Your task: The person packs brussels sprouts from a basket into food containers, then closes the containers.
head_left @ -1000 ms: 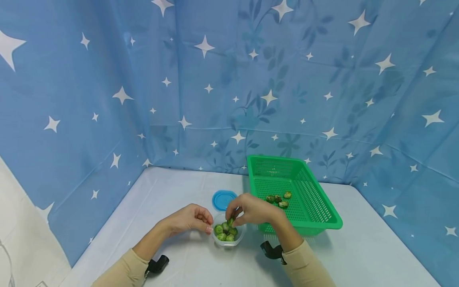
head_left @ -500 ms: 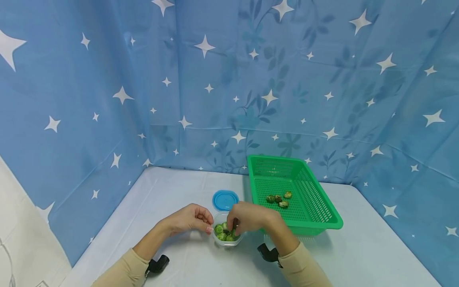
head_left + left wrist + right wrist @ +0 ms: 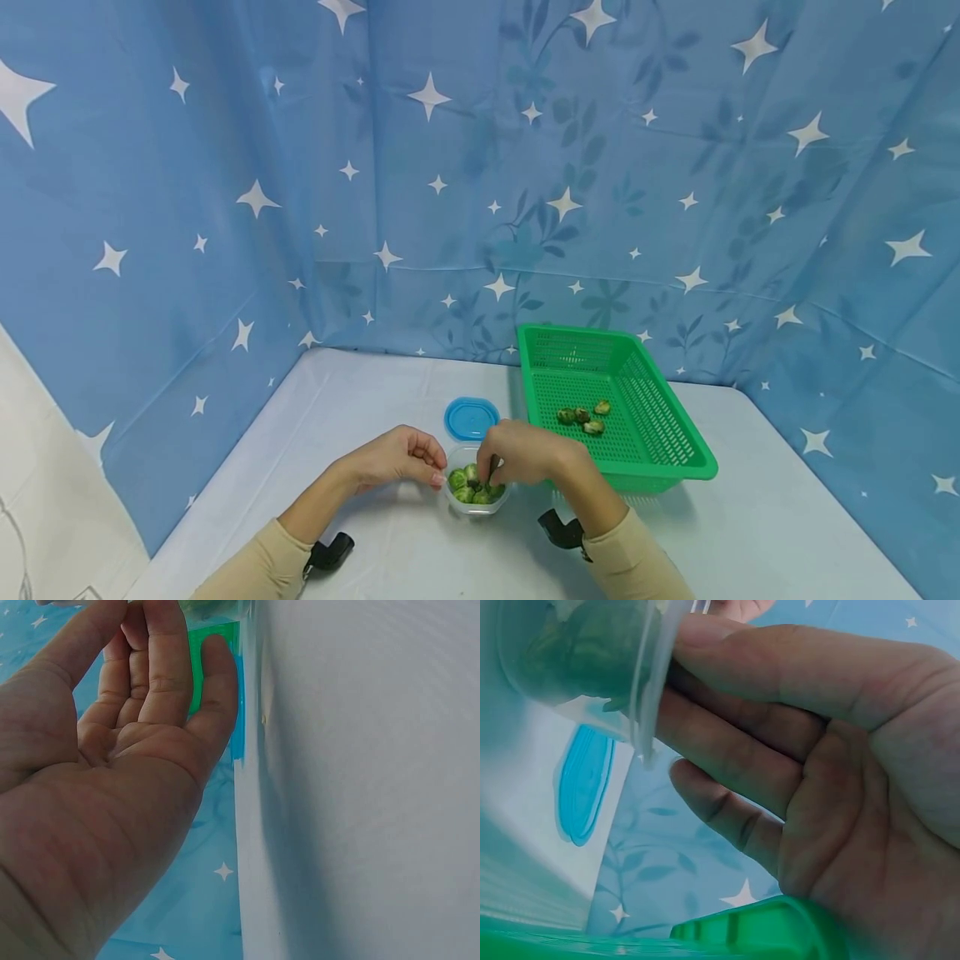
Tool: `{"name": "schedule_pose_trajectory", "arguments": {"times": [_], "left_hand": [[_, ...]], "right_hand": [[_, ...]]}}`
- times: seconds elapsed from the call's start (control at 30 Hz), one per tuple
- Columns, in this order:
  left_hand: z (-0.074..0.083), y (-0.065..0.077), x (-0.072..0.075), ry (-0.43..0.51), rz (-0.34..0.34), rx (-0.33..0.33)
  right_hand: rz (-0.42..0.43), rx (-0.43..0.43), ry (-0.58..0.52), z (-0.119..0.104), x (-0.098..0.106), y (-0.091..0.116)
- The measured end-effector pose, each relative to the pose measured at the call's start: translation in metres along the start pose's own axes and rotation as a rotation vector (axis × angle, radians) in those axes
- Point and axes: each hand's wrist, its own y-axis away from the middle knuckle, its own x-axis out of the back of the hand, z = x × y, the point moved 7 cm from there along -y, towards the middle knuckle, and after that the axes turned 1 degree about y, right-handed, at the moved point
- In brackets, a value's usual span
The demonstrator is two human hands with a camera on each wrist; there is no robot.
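A small clear plastic container (image 3: 474, 510) with several green Brussels sprouts (image 3: 459, 479) stands on the white table. At its left rim my left hand (image 3: 408, 460) holds it with thumb and index fingertip; the other fingers are loosely bent. My right hand (image 3: 528, 454) reaches over the opposite rim, thumb and fingertips down among the sprouts. In the right wrist view, the container wall (image 3: 649, 690) hides the ends of the thumb (image 3: 727, 652) and index finger, so I cannot tell whether they pinch a sprout.
Just behind the container lies a round-cornered blue lid (image 3: 471, 418). To the right stands a green perforated basket (image 3: 675, 425) holding several browner sprouts (image 3: 592, 427). A blue star-patterned curtain (image 3: 480, 208) hangs behind the table (image 3: 757, 517).
My right hand has lowered the sprout it pinched into the container, and its fingers now sit deeper among the sprouts and slightly parted. The left hand stays at the rim.
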Motion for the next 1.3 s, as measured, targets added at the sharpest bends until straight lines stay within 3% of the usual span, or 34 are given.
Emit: {"name": "schedule_pose_trajectory", "arguments": {"times": [0.33, 0.73, 1.3], "left_hand": [[-0.0009, -0.0007, 0.0000, 0.002, -0.006, 0.001], [0.0051, 0.0010, -0.0019, 0.016, -0.017, -0.027], [0.0016, -0.0017, 0.0047, 0.019, 0.056, -0.006]], "right_hand": [[0.002, -0.004, -0.066, 0.0009, 0.0007, 0.0009], [0.000, -0.034, -0.045, 0.0011, -0.0001, 0.0023], [0.040, 0.014, -0.022, 0.0021, 0.0010, -0.0010]]}}
